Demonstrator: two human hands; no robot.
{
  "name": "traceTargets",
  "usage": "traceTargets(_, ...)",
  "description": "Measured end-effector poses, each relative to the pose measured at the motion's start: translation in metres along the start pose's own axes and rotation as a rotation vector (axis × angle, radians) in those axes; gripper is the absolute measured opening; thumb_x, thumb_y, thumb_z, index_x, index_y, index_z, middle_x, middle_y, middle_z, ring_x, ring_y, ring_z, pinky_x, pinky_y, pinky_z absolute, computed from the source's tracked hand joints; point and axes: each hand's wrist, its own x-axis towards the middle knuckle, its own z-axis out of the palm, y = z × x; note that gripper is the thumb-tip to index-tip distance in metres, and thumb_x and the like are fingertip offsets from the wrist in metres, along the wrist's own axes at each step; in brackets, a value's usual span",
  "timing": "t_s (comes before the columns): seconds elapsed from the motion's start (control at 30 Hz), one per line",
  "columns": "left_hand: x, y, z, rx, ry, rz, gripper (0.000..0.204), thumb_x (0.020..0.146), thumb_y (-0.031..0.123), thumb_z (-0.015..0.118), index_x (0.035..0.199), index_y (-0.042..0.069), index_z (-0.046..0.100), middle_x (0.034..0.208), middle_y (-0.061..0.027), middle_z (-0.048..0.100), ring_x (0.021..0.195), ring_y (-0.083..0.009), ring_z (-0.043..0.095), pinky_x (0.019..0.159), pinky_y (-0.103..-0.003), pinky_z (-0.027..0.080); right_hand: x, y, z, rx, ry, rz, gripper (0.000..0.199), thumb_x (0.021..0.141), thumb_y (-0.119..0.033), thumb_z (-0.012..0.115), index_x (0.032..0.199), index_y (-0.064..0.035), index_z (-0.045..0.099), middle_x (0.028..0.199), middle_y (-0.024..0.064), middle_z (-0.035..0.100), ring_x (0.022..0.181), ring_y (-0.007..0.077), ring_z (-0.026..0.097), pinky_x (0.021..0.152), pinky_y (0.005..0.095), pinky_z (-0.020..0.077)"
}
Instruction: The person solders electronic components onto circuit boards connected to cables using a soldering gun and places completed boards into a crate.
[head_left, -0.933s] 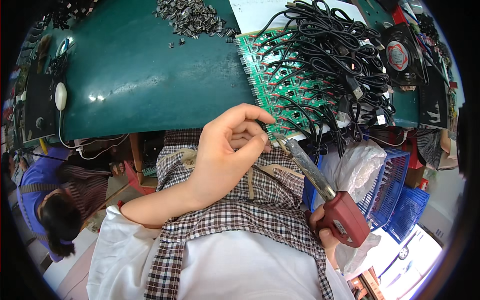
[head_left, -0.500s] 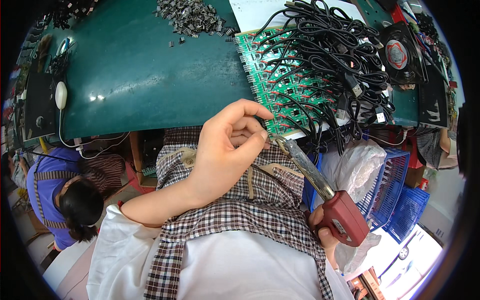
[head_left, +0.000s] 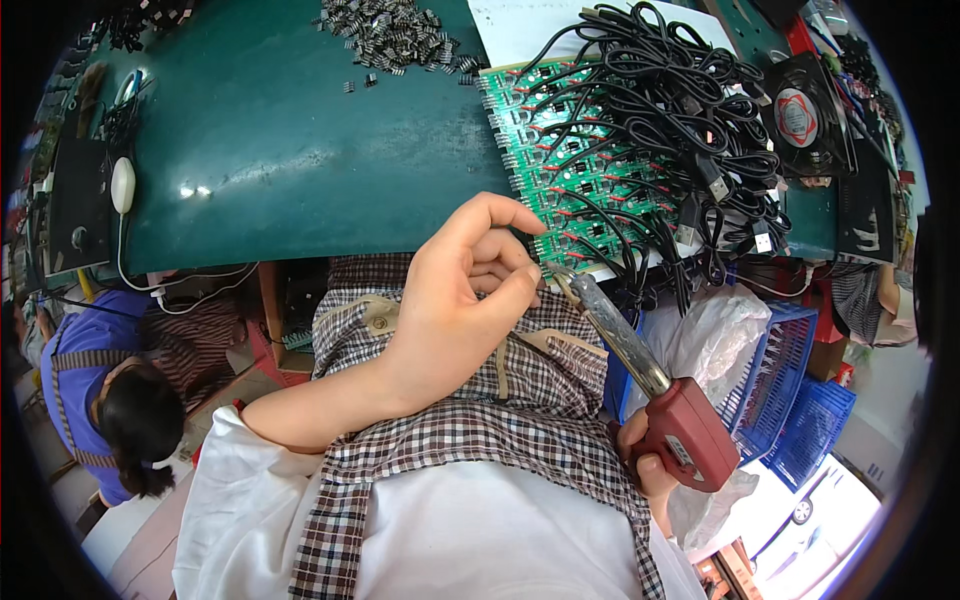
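My right hand [head_left: 650, 468] grips a soldering iron [head_left: 690, 432] by its dark red handle. The iron's metal barrel slants up and left, and its tip lies at the near left corner of a panel of green circuit boards [head_left: 545, 180]. At that same corner is my left hand [head_left: 455, 290], fingers curled, with index fingertip and thumb close to the board edge. Whatever is between them is too small or hidden to make out. Black cables [head_left: 660, 100] with red wire ends run from the boards into a heap of coiled leads with USB plugs.
A pile of small black pin parts [head_left: 390, 35] lies on the green table [head_left: 300, 150]. Behind the cables at right stands a fan [head_left: 805, 115]. Blue baskets [head_left: 775, 370] and a plastic bag [head_left: 705, 335] sit below the table's right edge. Another person [head_left: 95, 400] is at left.
The view has shifted slightly, so the boards and pile sit a little further right. Both hands and the iron keep nearly the same pose. The other person's head has moved left and down.
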Motion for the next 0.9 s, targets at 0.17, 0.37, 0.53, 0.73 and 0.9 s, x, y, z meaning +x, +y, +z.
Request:
traceTargets(0.17, 0.000, 0.000, 0.001, -0.004, 0.000, 0.001, 0.025, 0.078, -0.004, 0.049, 0.102, 0.000, 0.044, 0.072, -0.0023, 0.053, 0.066, -0.0064, 0.053, 0.061, -0.019, 0.043, -0.005, 0.001, -0.005, 0.024, 0.040, 0.040, 0.043, 0.067, -0.039, 0.069, 0.087, -0.0012, 0.060, 0.086, 0.0113, 0.060, 0.075, 0.0253, 0.057, 0.069, 0.0339, 0.0436)
traceTargets(0.37, 0.000, 0.001, -0.001, 0.004, -0.031, -0.012, 0.027, 0.079, -0.006, 0.050, 0.104, 0.000, 0.042, 0.075, -0.0040, 0.054, 0.069, -0.0109, 0.057, 0.066, -0.022, 0.046, -0.002, -0.011, -0.004, -0.010, 0.025, 0.042, 0.044, 0.066, -0.040, 0.070, 0.085, -0.0012, 0.060, 0.082, 0.0110, 0.060, 0.073, 0.0242, 0.058, 0.068, 0.0319, 0.0438)
traceTargets(0.53, 0.000, 0.001, -0.002, 0.013, -0.032, -0.005, 0.028, 0.079, -0.005, 0.050, 0.104, 0.000, 0.042, 0.074, -0.0039, 0.054, 0.069, -0.0107, 0.057, 0.066, -0.022, 0.045, -0.001, -0.007, -0.003, 0.032, 0.018, 0.014, 0.043, 0.067, -0.040, 0.070, 0.081, -0.0002, 0.060, 0.080, 0.0114, 0.060, 0.068, 0.0237, 0.057, 0.065, 0.0311, 0.0441)
traceTargets(0.73, 0.000, 0.001, -0.003, 0.013, -0.042, 0.002, 0.029, 0.079, -0.005, 0.050, 0.106, 0.001, 0.041, 0.074, -0.0040, 0.054, 0.070, -0.0108, 0.056, 0.067, -0.022, 0.045, -0.003, -0.019, 0.001, 0.185, 0.060, 0.089, 0.063, 0.068, -0.042, 0.070, 0.104, 0.0052, 0.048, 0.086, 0.0142, 0.059, 0.058, 0.0193, 0.055, 0.057, 0.0262, 0.0429)
traceTargets(0.9, 0.001, 0.005, -0.009, 0.091, -0.055, 0.020, 0.037, 0.080, -0.004, 0.050, 0.113, 0.001, 0.034, 0.076, -0.0057, 0.055, 0.072, -0.0119, 0.057, 0.069, -0.024, 0.046, 0.007, -0.030, 0.011, 0.362, 0.113, 0.025, 0.068, 0.071, -0.042, 0.068, 0.109, 0.0068, 0.040, 0.090, 0.0152, 0.057, 0.047, 0.0160, 0.049, 0.046, 0.0253, 0.0386)
